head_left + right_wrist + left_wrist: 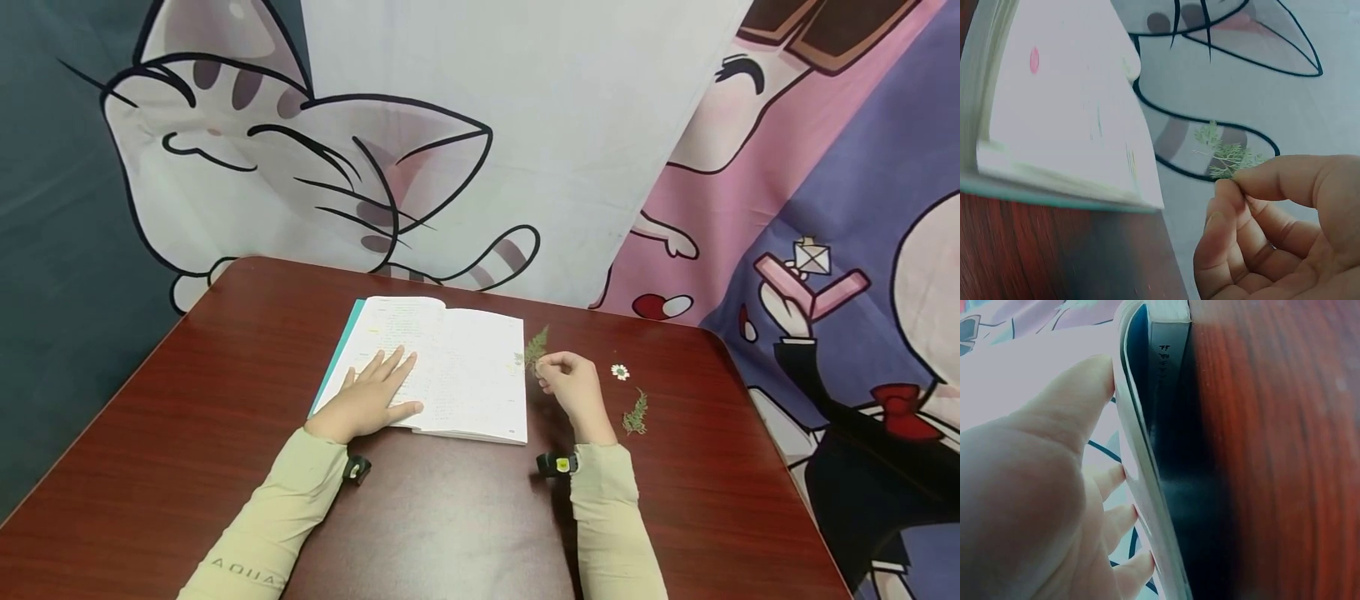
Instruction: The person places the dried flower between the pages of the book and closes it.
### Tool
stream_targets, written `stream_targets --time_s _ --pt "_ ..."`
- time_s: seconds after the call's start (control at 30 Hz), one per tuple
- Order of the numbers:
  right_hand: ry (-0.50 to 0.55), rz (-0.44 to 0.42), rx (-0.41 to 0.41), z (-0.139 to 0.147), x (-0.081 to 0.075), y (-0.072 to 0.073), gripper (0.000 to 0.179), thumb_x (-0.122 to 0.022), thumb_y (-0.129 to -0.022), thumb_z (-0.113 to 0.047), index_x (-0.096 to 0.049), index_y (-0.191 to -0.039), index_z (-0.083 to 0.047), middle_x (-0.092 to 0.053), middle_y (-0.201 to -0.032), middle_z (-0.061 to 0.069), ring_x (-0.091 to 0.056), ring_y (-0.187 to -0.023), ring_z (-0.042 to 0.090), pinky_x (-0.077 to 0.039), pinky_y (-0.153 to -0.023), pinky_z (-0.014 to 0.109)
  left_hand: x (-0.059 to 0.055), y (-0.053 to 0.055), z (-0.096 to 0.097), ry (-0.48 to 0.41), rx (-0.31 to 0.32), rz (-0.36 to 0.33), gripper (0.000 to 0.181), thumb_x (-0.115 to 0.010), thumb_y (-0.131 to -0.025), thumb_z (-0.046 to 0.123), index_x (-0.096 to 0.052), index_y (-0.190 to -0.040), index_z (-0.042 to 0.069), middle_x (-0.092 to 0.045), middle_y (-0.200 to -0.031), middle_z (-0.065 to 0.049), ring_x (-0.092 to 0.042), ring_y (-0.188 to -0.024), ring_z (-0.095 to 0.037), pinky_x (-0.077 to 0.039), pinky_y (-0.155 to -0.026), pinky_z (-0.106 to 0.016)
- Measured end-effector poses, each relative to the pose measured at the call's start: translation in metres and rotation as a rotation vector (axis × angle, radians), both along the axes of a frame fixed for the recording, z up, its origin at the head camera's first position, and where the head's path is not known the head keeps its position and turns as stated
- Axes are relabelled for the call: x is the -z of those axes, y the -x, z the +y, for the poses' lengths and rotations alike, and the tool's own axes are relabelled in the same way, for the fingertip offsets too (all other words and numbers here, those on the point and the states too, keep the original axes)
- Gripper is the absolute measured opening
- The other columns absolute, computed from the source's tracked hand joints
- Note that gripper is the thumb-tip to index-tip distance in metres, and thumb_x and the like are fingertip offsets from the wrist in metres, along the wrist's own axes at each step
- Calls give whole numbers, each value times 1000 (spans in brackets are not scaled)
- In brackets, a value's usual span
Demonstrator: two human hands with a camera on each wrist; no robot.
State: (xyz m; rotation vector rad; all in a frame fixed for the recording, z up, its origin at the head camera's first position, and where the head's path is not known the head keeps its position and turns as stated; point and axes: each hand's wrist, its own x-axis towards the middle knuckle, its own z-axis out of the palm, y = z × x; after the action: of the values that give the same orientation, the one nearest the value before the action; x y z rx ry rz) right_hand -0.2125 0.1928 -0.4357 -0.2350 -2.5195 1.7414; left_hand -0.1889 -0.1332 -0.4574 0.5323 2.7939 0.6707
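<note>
An open book (480, 375) with white pages and a teal cover lies on the table. Across its left page rests my left hand (367, 400), fingers spread and straight; in the left wrist view the thumb and fingertips touch the page near its edge. Just off the book's right edge, my right hand (572, 385) pinches a green fern-like sprig (1229, 153) between thumb and index finger. The sprig points up and away from the fingertips, its feathery leaves overlapping the right page's edge in the head view. The other right fingers are curled in.
To the right of my right hand, a small white flower (619, 372) with a yellow centre and a second green sprig (635, 414) lie on the brown table (450, 517). A cloth backdrop (555, 167) printed with a cartoon cat hangs behind the table's far edge.
</note>
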Motion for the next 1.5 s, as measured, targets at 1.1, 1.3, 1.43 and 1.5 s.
stream_targets --time_s 1.1,1.3,1.43,1.5 --pt "-114 -86 -212 -89 3 29 14 -66 -94 -11 -76 -93 -1 -67 -75 6 -62 -67 14 -55 -65 27 3 2 -3 1 -2 8 82 -56 -100 54 -23 -163 13 -15 -169 -15 -9 -153 -45 -8 -111 -78" --pt "-164 -105 -220 -89 6 31 15 -67 -95 -12 -77 -90 -2 -66 -72 3 -59 -65 13 -51 -62 26 0 1 -1 -12 1 11 81 -57 -100 51 -24 -162 11 -16 -168 -16 -10 -153 -45 -8 -111 -78" --pt "-183 -135 -212 -90 10 33 14 -67 -94 -12 -77 -88 -4 -66 -73 3 -56 -62 11 -48 -60 24 0 0 -1 -16 2 11 81 -58 -101 50 -24 -162 11 -16 -168 -17 -9 -153 -46 -7 -111 -78" --pt "-199 -142 -211 -91 12 34 14 -67 -94 -11 -77 -89 -4 -67 -75 4 -56 -61 11 -48 -58 23 0 0 -2 -15 1 9 81 -57 -101 50 -23 -163 11 -15 -168 -16 -9 -153 -46 -7 -111 -78"
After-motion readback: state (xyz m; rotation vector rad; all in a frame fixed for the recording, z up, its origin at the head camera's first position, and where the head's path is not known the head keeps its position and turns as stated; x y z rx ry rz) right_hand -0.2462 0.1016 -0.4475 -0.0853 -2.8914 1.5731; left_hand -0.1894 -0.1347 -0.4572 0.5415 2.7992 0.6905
